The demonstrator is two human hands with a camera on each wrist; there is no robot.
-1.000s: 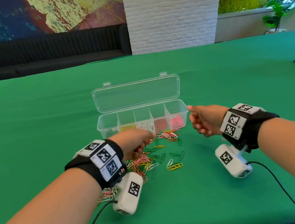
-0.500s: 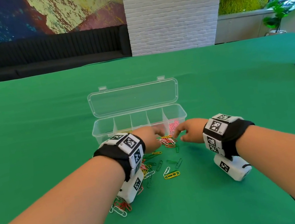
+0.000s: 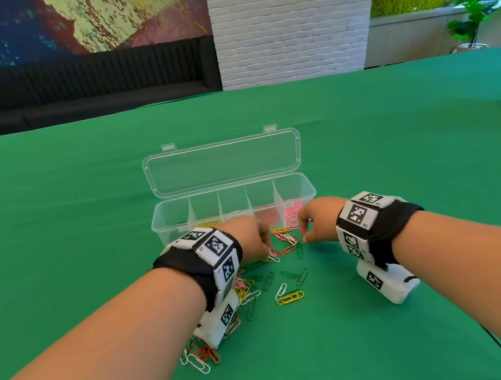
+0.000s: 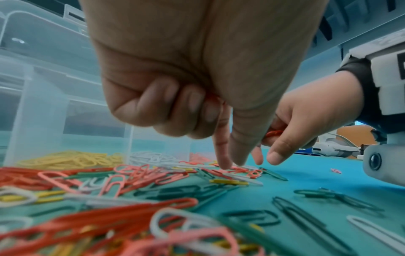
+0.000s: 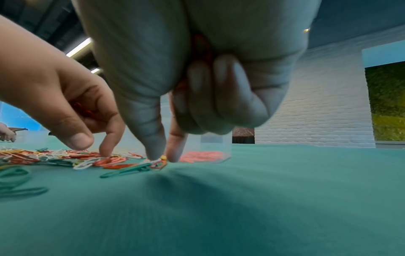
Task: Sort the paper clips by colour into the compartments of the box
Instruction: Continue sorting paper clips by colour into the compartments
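Both hands [image 3: 252, 238] [image 3: 318, 221] dropped, hiding the box [image 3: 308, 191] front.

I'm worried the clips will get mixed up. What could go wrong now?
Both hands already hide red clips in their curled fingers, the left hand and the right hand, while pinching for more. A held clip might slip back into the pile. The clips lie tangled, so a wrong colour could come up too. The red and pink compartments sit side by side and are easy to mix.
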